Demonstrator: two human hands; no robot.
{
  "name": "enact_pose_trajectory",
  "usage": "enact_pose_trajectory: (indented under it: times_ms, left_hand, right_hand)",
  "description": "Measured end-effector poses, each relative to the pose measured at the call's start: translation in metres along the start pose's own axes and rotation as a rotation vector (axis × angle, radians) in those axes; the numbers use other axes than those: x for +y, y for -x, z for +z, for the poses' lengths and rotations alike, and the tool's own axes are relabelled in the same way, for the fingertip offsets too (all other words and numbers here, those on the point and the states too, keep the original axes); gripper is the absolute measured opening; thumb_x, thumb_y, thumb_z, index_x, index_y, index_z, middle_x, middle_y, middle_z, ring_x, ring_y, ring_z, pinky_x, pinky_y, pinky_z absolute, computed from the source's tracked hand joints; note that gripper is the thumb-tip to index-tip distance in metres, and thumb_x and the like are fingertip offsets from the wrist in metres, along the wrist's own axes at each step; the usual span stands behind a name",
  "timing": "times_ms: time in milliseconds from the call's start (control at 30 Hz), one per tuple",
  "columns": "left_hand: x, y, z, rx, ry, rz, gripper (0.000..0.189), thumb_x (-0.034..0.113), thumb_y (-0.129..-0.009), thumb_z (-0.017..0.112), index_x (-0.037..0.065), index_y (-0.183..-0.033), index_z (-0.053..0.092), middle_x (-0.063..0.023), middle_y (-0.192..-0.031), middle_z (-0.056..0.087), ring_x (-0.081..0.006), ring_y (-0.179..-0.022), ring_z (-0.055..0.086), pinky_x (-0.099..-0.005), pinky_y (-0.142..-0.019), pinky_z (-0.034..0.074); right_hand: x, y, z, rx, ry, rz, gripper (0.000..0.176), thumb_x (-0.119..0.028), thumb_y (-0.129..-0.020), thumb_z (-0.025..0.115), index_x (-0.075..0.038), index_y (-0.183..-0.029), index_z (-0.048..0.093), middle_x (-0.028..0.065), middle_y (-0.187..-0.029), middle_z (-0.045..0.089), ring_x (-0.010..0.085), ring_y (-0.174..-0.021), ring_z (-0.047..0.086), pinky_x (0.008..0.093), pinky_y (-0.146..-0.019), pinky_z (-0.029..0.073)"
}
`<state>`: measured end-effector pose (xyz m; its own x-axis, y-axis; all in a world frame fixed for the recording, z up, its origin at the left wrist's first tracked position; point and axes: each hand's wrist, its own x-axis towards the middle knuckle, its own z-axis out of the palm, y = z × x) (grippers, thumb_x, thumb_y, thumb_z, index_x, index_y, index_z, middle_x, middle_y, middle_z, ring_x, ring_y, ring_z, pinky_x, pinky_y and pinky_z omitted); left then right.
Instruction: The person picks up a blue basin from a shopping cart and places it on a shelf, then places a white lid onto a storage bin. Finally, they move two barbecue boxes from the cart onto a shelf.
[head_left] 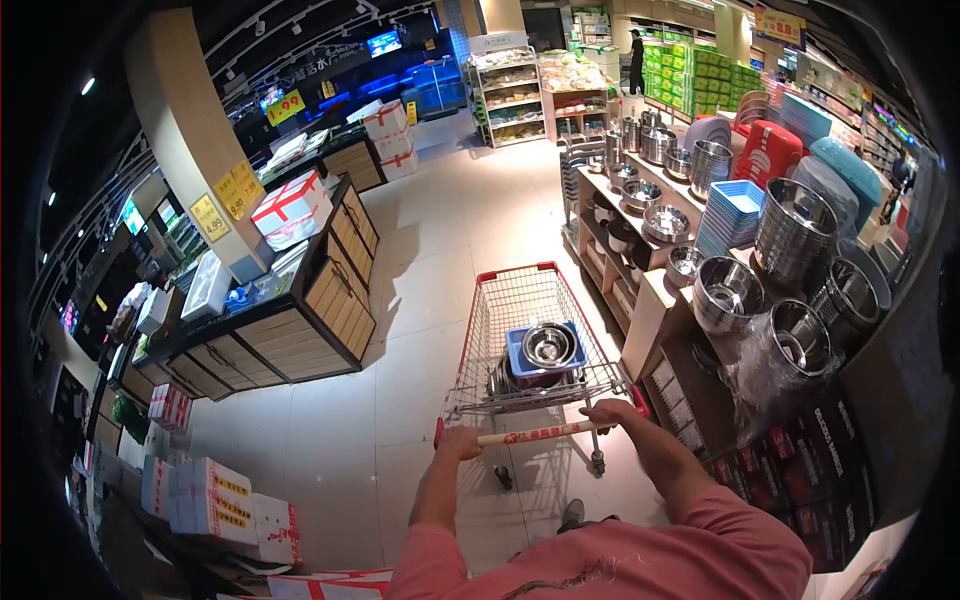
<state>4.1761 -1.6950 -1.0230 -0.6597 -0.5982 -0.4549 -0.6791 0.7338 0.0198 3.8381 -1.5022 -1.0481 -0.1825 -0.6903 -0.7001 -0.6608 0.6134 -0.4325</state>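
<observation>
The person stands behind a red-framed wire shopping cart (500, 320) on the pale tiled floor (440, 240) of a store aisle. The left hand (459, 441) sits at the left end of the cart handle (535, 433), its grip closed around the bar. The right hand (608, 411) is at the right end, its grip likewise wrapped over the same bar with the knuckles up. Both forearms reach forward out of a pink shirt (640, 560), and one shoe (572, 515) shows below the handle.

Inside the cart, toward its near end, lies a blue plastic basin (515, 352) with a shiny steel bowl (547, 345) nested in it. Some darker metal ware lies just beside the basin, too hidden to name.

Just right of the cart stands a wooden shelf unit (650, 300) loaded with stacked steel bowls (728, 290), a stack of blue trays (730, 215) and, nearer the person, a bowl wrapped in clear plastic (800, 340). Across the aisle to the left, well apart from the cart, is a dark-topped wooden display worktop (330, 300) carrying a white box with red ribbon (290, 205), beside a pillar with yellow price signs (238, 190). Printed cartons (215, 500) are stacked on the floor at lower left. Another person (636, 60) stands far down the aisle.
</observation>
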Motion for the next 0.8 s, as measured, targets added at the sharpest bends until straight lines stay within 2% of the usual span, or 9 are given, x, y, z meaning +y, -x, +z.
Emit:
enact_pose_trajectory:
  times_ms: [33,167,233,267,333,533,600,667,800]
  left_hand:
    - [-0.002,-0.006,0.0,-0.012,-0.017,0.025,0.034,0.034,-0.076,0.065,0.007,-0.097,0.073,-0.0164,-0.098,0.071,-0.033,-0.094,0.069,-0.0436,-0.083,0.054]
    - [-0.013,-0.025,-0.012,-0.01,-0.032,0.06,0.037,0.038,-0.078,0.063,0.005,-0.092,0.073,-0.0181,-0.097,0.071,-0.0342,-0.092,0.068,-0.0448,-0.082,0.054]
    - [-0.016,-0.028,-0.022,-0.017,-0.021,0.067,0.037,0.039,-0.078,0.063,0.006,-0.092,0.073,-0.0173,-0.097,0.071,-0.0337,-0.092,0.068,-0.0447,-0.081,0.054]
    - [-0.019,-0.036,-0.022,-0.022,-0.02,0.075,0.037,0.039,-0.078,0.063,0.006,-0.092,0.073,-0.0173,-0.097,0.071,-0.0337,-0.092,0.068,-0.0447,-0.081,0.054]
    - [-0.036,-0.046,-0.024,-0.019,-0.059,0.085,0.035,0.036,-0.076,0.066,0.007,-0.095,0.073,-0.0158,-0.098,0.071,-0.0316,-0.093,0.069,-0.0438,-0.082,0.055]
    - [-0.085,-0.08,-0.038,-0.049,-0.1,0.118,0.032,0.032,-0.076,0.064,0.007,-0.094,0.073,-0.0153,-0.097,0.071,-0.031,-0.093,0.069,-0.0427,-0.08,0.055]
    - [-0.097,-0.09,-0.04,-0.019,-0.107,0.12,0.032,0.037,-0.078,0.062,0.008,-0.089,0.073,-0.0148,-0.094,0.072,-0.0304,-0.091,0.069,-0.0423,-0.079,0.055]
    - [-0.106,-0.099,-0.042,0.059,-0.084,0.143,0.03,0.034,-0.077,0.063,0.008,-0.086,0.074,-0.0138,-0.09,0.072,-0.0311,-0.087,0.069,-0.042,-0.077,0.055]
    - [-0.117,-0.112,-0.053,0.121,-0.069,0.198,0.028,0.033,-0.076,0.063,0.009,-0.084,0.074,-0.0138,-0.087,0.072,-0.0318,-0.084,0.07,-0.0421,-0.075,0.055]
  right_hand:
    - [0.002,-0.004,-0.005,-0.007,0.012,-0.036,0.077,-0.06,-0.097,0.029,0.0,-0.078,0.072,0.0118,-0.068,0.068,0.0236,-0.059,0.066,0.0392,-0.068,0.053]
    - [-0.004,-0.015,-0.015,0.12,0.155,-0.063,0.071,-0.056,-0.097,0.03,-0.003,-0.076,0.071,0.0098,-0.067,0.068,0.0228,-0.061,0.067,0.0395,-0.068,0.053]
    - [-0.012,-0.012,-0.014,0.283,0.255,-0.095,0.063,-0.051,-0.097,0.032,-0.006,-0.074,0.07,0.0085,-0.065,0.067,0.0237,-0.061,0.066,0.0407,-0.069,0.053]
    - [-0.015,-0.015,-0.015,0.28,0.252,-0.087,0.063,-0.051,-0.097,0.032,-0.006,-0.074,0.07,0.0085,-0.065,0.067,0.0237,-0.061,0.066,0.0407,-0.069,0.053]
    - [-0.029,-0.021,-0.015,0.22,0.163,0.018,0.057,-0.047,-0.097,0.033,-0.003,-0.085,0.068,0.0143,-0.077,0.069,0.0329,-0.075,0.068,0.0478,-0.076,0.05]
    - [-0.077,-0.015,-0.005,0.259,0.094,0.041,0.055,-0.043,-0.095,0.034,-0.005,-0.079,0.069,0.0131,-0.075,0.069,0.0331,-0.075,0.068,0.0478,-0.075,0.051]
    - [-0.085,-0.023,0.005,0.536,0.167,0.019,0.052,-0.042,-0.094,0.036,-0.005,-0.08,0.07,0.014,-0.075,0.069,0.0334,-0.076,0.068,0.0484,-0.075,0.051]
    - [-0.091,-0.03,0.008,0.588,0.154,0.028,0.05,-0.042,-0.093,0.037,-0.006,-0.081,0.07,0.0162,-0.077,0.069,0.0348,-0.076,0.068,0.0491,-0.074,0.052]
    - [-0.11,-0.04,0.004,0.77,0.122,0.175,0.048,-0.05,-0.091,0.048,-0.01,-0.083,0.072,0.0161,-0.076,0.069,0.0348,-0.073,0.068,0.0476,-0.069,0.052]
